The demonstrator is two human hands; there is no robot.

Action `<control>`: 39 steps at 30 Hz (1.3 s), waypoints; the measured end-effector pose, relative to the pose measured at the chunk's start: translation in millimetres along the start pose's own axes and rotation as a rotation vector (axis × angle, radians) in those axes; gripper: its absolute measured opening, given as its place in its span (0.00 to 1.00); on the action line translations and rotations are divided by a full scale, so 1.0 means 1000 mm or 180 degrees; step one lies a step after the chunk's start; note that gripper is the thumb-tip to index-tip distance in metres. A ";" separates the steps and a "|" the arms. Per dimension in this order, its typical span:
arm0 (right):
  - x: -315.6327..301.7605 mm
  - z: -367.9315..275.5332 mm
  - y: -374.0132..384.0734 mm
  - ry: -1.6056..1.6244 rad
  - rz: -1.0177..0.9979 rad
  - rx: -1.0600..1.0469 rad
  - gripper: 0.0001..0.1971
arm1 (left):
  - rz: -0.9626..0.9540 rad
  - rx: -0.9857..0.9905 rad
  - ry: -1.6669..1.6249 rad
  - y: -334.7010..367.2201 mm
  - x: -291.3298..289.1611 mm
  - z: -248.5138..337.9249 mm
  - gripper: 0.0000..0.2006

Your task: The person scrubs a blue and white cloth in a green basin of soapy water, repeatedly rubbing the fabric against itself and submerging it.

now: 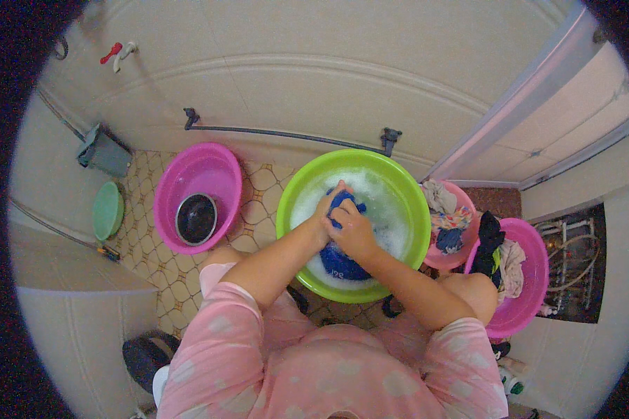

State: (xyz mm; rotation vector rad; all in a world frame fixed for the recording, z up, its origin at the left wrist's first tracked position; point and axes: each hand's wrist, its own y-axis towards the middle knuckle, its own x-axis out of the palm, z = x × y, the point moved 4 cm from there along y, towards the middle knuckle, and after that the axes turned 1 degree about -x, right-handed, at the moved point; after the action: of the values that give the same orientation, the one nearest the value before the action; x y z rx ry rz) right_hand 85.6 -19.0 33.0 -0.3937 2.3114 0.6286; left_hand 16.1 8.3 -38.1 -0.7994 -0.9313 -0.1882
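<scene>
A large green basin (407,183) of foamy water stands on the floor in front of me. Over it my left hand (326,207) is closed on a wet blue garment (349,264). Right against it, my right hand (352,229) grips a bunched part of the same cloth, its fingers curled round it. The rest of the garment hangs down into the suds, and a small pale print shows near its lower end. White foam (388,209) covers much of the water.
To the left stands a pink basin (201,167) with a dark round bowl (196,218) in it. Clothes lie in a pale pink basin (446,260) and a bright pink basin (528,307) at right. A grey pipe (286,135) runs low along the wall; a green bowl (107,211) is far left.
</scene>
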 end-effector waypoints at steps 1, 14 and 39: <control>0.001 0.012 0.004 0.0007 0.0004 -0.0013 0.09 | 0.0004 0.0014 0.0006 0.001 0.003 -0.006 0.19; -0.003 -0.006 0.010 -0.0285 0.0078 0.0234 0.09 | -0.0208 0.0445 0.0180 0.010 -0.022 0.008 0.16; 0.002 0.113 0.013 0.0243 0.0384 0.1460 0.19 | 0.1076 0.1306 0.1602 0.013 -0.001 0.017 0.16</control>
State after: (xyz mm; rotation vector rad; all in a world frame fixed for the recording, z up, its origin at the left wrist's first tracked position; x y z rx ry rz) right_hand 140.9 52.3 -35.9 -0.0632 2.4738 0.1262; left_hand 10.7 29.2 -39.9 -0.4809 -0.3310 0.0964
